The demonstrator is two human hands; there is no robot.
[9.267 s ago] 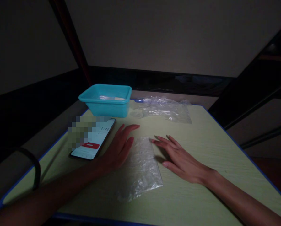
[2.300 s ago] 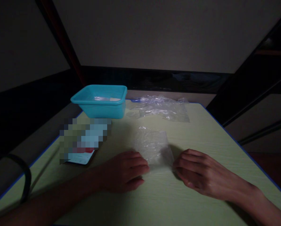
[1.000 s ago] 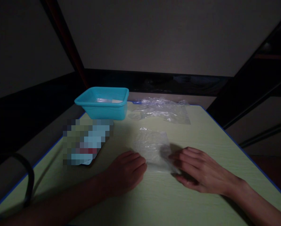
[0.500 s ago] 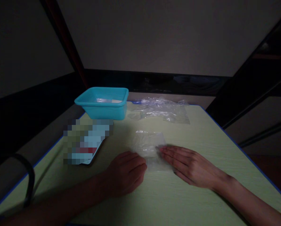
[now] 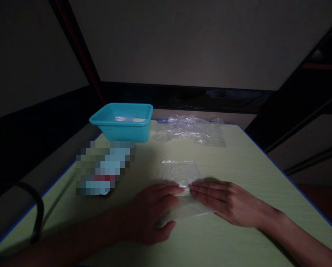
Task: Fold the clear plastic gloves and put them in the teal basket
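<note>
The clear plastic sheet [image 5: 179, 171] lies on the table [image 5: 249, 167]; over it the left hand [image 5: 153, 213] is loosely spread, gripping nothing, and the right hand [image 5: 225, 200] lays straight fingers [image 5: 209, 190] together on the sheet (whether its hidden thumb pinches, I cannot tell)

The table [image 5: 246, 167] is pale yellow-green with a faint streaky grain and blue edging [image 5: 299, 186]. At the dial's centre, the small bag [image 5: 179, 170] is clear and colourless with whitish glints; at 12 o'clock, the large bag [image 5: 193, 129] is clear with silvery highlights. The tub [image 5: 124, 131] at 11 o'clock is plain turquoise. The phone [image 5: 114, 159] at 9 o'clock, partly blurred, shows pale blue and a red patch.
</note>
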